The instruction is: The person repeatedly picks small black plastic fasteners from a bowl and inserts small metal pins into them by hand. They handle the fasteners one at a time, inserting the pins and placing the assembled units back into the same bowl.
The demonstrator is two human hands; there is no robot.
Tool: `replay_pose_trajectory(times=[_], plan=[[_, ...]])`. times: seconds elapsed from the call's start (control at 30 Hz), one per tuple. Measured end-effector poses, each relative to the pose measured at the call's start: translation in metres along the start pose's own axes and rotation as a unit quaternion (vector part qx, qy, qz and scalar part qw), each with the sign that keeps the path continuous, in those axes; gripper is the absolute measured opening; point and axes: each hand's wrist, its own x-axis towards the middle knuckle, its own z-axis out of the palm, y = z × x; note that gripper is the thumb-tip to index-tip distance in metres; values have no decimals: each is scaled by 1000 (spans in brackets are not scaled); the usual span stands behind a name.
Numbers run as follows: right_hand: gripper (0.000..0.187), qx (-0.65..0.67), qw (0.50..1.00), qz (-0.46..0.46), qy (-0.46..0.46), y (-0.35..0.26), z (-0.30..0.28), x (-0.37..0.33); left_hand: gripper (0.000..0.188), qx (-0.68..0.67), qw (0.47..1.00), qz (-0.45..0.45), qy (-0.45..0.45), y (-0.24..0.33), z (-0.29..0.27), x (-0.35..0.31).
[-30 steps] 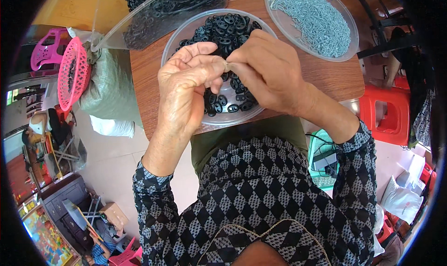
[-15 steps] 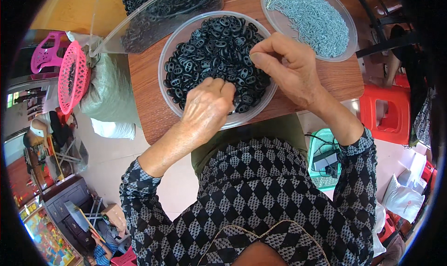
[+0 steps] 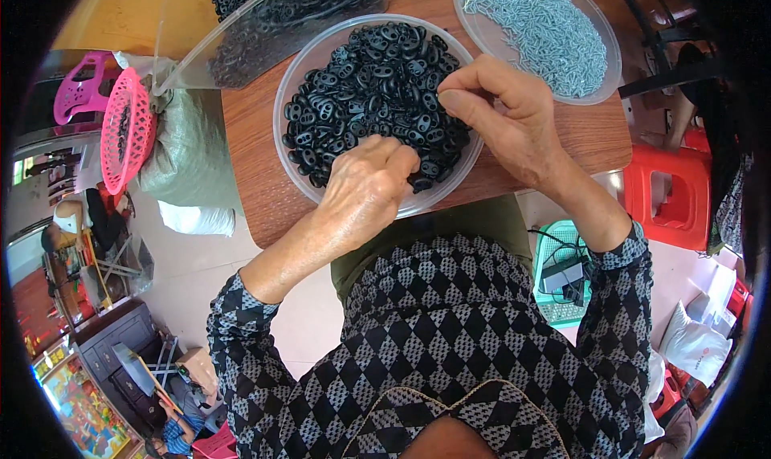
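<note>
A round clear tub point(image 3: 283, 150) stands at the front of the wooden table, heaped with small black oval plastic pieces point(image 3: 361, 81), each with two holes. My left hand point(image 3: 368, 184) is over the tub's front part, its fingers curled down at the pieces; whatever its fingertips grip is hidden. Above the tub's right rim is my right hand point(image 3: 507, 115), with thumb and forefinger pinched together. Anything in that pinch is too small to make out. Beyond it a shallow clear round tray point(image 3: 617, 73) holds a pile of small silvery screws point(image 3: 554, 45).
A clear box point(image 3: 189, 69) of black pieces sits at the back left. Left of the table point(image 3: 249, 170) are a pink basket point(image 3: 128, 138) and a stuffed sack point(image 3: 189, 154). A red stool point(image 3: 671, 190) stands right; a green basket point(image 3: 554, 306) is below. People sit far left.
My left hand has shifted slightly right and stays curled over the black pieces. My right hand keeps its pinch, nearly in the same place.
</note>
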Motion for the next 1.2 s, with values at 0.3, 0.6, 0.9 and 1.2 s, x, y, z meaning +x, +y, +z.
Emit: replay_pose_trajectory(times=[0.3,0.6,0.9,1.2], plan=[[6,-7,1000,-1,-6,1,1,-1,16,-23,999,9,31,-5,5,3],[6,-25,999,-18,-13,3,0,-5,18,39,999,23,-17,-6,5,4],[7,-16,1000,-2,-9,9,-3,-9,23,-24,998,47,-20,-4,6,-4],[6,-4,1000,19,-8,12,-5,-12,18,31,999,-4,-25,-12,-15,-17]])
